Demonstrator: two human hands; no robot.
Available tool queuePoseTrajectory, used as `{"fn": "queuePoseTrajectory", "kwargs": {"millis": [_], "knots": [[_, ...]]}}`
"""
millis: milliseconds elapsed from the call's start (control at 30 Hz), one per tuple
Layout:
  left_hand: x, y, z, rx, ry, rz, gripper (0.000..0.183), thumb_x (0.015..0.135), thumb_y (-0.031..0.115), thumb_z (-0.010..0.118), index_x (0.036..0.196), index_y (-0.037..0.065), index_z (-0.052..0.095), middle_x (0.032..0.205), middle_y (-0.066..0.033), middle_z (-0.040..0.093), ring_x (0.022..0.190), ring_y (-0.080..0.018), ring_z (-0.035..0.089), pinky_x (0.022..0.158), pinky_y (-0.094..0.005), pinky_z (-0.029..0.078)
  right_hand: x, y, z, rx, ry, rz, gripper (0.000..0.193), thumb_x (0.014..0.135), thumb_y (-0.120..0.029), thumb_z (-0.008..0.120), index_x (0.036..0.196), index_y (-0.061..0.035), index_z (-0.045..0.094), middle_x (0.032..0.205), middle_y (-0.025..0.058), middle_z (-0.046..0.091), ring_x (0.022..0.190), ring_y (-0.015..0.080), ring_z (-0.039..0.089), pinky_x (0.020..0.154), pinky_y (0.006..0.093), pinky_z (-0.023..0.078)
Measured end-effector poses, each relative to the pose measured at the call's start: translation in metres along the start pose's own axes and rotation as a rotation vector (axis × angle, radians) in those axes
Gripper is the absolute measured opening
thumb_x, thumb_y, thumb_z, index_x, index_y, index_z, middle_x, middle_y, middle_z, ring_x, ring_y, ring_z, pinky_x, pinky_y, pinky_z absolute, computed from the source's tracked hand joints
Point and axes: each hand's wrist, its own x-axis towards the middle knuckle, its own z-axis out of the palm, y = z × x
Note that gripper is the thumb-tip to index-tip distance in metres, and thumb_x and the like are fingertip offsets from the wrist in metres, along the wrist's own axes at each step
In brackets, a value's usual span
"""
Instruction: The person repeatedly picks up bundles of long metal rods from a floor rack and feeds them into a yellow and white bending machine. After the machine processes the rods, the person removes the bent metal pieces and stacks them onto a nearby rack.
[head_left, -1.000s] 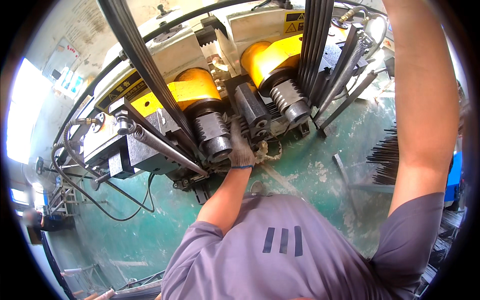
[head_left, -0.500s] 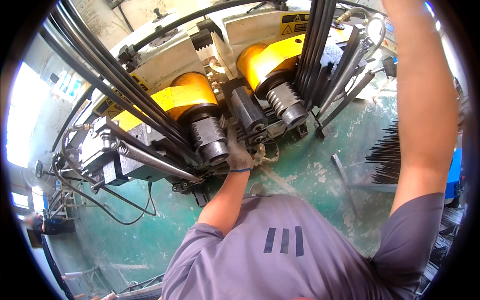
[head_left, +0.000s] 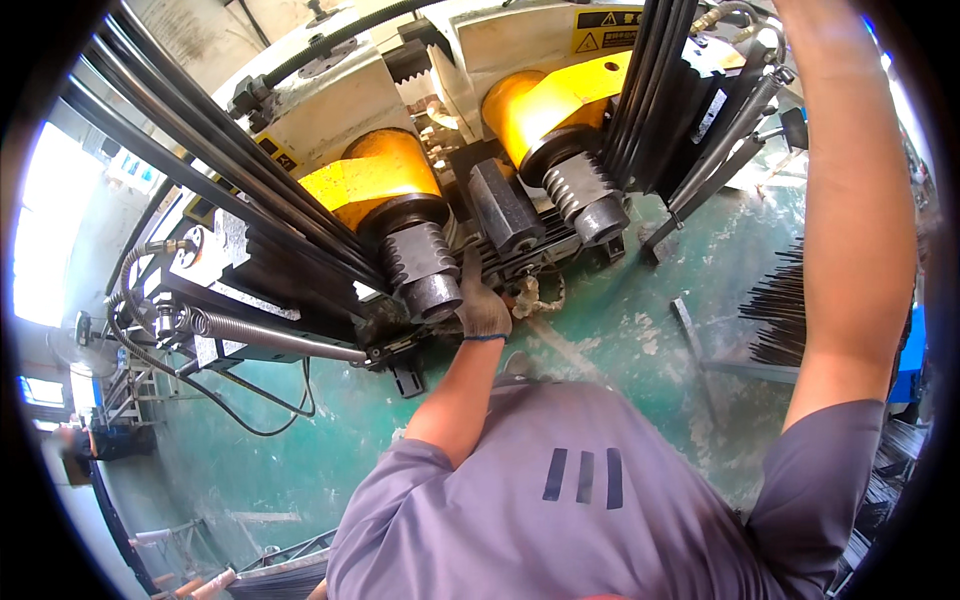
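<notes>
My left hand (head_left: 485, 310), in a pale knitted glove with a blue cuff, reaches into the machine between the left ribbed steel roller (head_left: 420, 262) and the dark faceted centre block (head_left: 505, 210). One finger is stretched forward along the gap; the others are partly hidden, and I see nothing held. Long dark steel rods (head_left: 230, 170) rise in a bundle on the left, and a second bundle of rods (head_left: 648, 90) stands beside the right ribbed roller (head_left: 583, 195). My right arm (head_left: 855, 210) is raised along the right side; its hand lies beyond the upper edge.
Yellow housings (head_left: 545, 110) carry the rollers. A spring strut (head_left: 270, 332) and looping hoses (head_left: 240, 415) stick out at left, with another strut (head_left: 725, 150) at right. A heap of thin dark rods (head_left: 778, 310) lies by a metal frame (head_left: 745, 370) on the green floor.
Both side arms of the machine have swung outward with their struts, the left one farther. My left hand stays in the gap, and my right arm remains raised.
</notes>
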Motion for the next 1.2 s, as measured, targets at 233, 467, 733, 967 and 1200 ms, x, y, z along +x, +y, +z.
{"fn": "queuePoseTrajectory", "kwargs": {"millis": [233,467,733,967,1200], "knots": [[-0.009,0.011,0.016,-0.015,0.073,-0.089,0.048,0.102,0.027,0.075,0.143,0.007,0.062,0.133,-0.0091,0.070,0.115,-0.0250,0.072,0.097,-0.0415,0.059,-0.010,-0.010,-0.001,0.010,0.006,0.026,0.027,0.102,-0.031,0.074,0.095,-0.0055,0.070,0.078,0.0031,0.064,0.072,0.0159,0.059,0.070,0.0326,0.049],[-0.009,0.012,0.019,-0.056,0.079,-0.049,0.049,0.101,0.028,0.076,0.143,0.006,0.061,0.132,-0.0094,0.071,0.111,-0.0253,0.073,0.093,-0.0407,0.062,-0.010,-0.017,0.004,0.032,0.001,0.030,0.026,0.102,-0.030,0.074,0.094,-0.0056,0.070,0.077,0.0027,0.063,0.071,0.0153,0.058,0.068,0.0321,0.049],[-0.006,0.014,0.014,-0.022,0.076,-0.145,0.050,0.101,0.025,0.076,0.144,0.005,0.059,0.132,-0.0102,0.069,0.110,-0.0260,0.074,0.095,-0.0420,0.064,-0.011,-0.022,0.004,0.037,0.002,0.042,0.026,0.102,-0.029,0.073,0.092,-0.0057,0.070,0.075,0.0022,0.062,0.069,0.0145,0.057,0.066,0.0316,0.049],[-0.017,0.027,0.025,0.051,-0.059,-0.032,0.041,0.108,0.032,0.068,0.136,0.002,0.065,0.121,-0.0073,0.072,0.103,-0.0190,0.072,0.089,-0.0340,0.060,-0.014,-0.031,0.006,0.056,0.002,0.037,0.026,0.102,-0.029,0.073,0.090,-0.0059,0.070,0.074,0.0018,0.061,0.067,0.0138,0.056,0.065,0.0311,0.048],[-0.059,0.015,0.020,0.153,-0.002,0.252,0.039,0.100,0.008,0.074,0.135,-0.004,0.063,0.132,-0.0093,0.068,0.117,-0.0207,0.063,0.106,-0.0382,0.052,-0.033,-0.026,-0.008,0.099,0.030,0.058,0.026,0.102,-0.028,0.073,0.088,-0.0060,0.070,0.072,0.0013,0.061,0.066,0.0132,0.055,0.063,0.0306,0.048]]}}
